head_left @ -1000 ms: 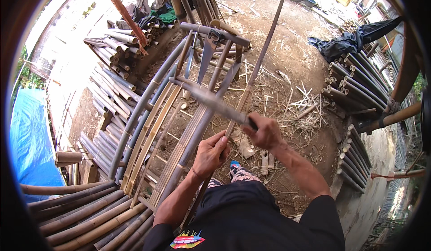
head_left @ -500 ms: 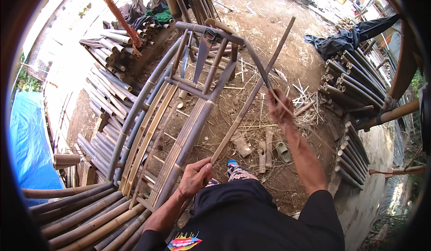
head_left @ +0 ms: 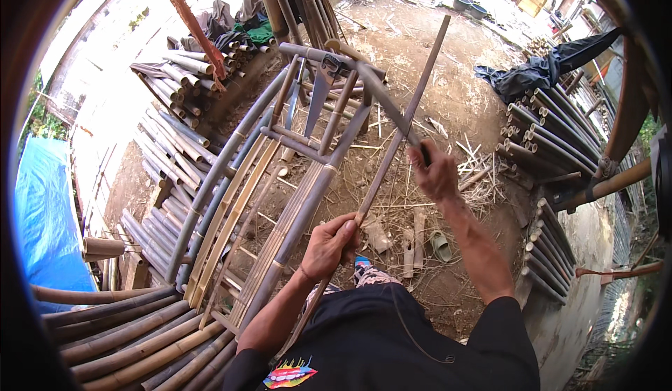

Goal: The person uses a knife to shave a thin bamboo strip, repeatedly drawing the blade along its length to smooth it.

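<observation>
A long, narrow bamboo strip [head_left: 381, 181] slants from my lap up toward the far yard. My left hand [head_left: 330, 245] is closed round its lower part, thumb along the top. In my right hand [head_left: 437, 172] is the dark handle of a long-bladed knife [head_left: 392, 107]. Its blade points up and left, crossing the strip, and appears to touch it. To the left stands a bamboo frame like a long chair [head_left: 308, 177], with slats along its seat. A handsaw [head_left: 320, 97] with a dark handle hangs at its far end. The blade's tip overlaps that end in view.
Bamboo poles lie stacked on the left [head_left: 171, 146] and right [head_left: 560, 128]. More poles [head_left: 147, 335] lie at lower left, near a blue tarp [head_left: 49, 209]. Shavings [head_left: 476, 163], wood pieces and a sandal [head_left: 440, 245] lie on the dirt floor.
My left hand has moved up and right, and the strip's lower end now shows below it. The knife has swung leftward, and its blade lies across the strip at a different angle.
</observation>
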The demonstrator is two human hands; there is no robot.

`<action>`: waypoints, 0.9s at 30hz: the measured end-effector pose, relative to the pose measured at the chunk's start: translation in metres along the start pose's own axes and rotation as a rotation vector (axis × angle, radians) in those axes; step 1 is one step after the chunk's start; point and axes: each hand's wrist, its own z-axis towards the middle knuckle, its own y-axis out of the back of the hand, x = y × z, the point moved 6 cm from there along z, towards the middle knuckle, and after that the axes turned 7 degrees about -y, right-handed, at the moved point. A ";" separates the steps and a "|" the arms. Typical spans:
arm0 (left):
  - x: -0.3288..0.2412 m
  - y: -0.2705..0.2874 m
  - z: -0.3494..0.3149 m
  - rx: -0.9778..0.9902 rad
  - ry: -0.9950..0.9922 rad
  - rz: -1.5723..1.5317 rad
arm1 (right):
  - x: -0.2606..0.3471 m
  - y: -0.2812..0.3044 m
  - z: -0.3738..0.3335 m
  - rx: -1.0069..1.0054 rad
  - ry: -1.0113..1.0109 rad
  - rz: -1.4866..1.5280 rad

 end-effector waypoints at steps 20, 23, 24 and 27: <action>0.031 0.039 -0.083 -0.197 0.023 0.480 | -0.079 -0.002 0.024 0.027 -0.201 -0.171; 0.047 0.062 -0.134 -0.151 0.054 0.504 | -0.103 0.021 0.036 0.058 -0.376 -0.146; 0.053 0.072 -0.151 -0.124 0.062 0.529 | -0.131 0.036 0.045 0.010 -0.437 -0.108; 0.052 0.087 -0.168 -0.181 0.231 0.366 | -0.146 0.074 0.062 -0.120 -0.509 -0.133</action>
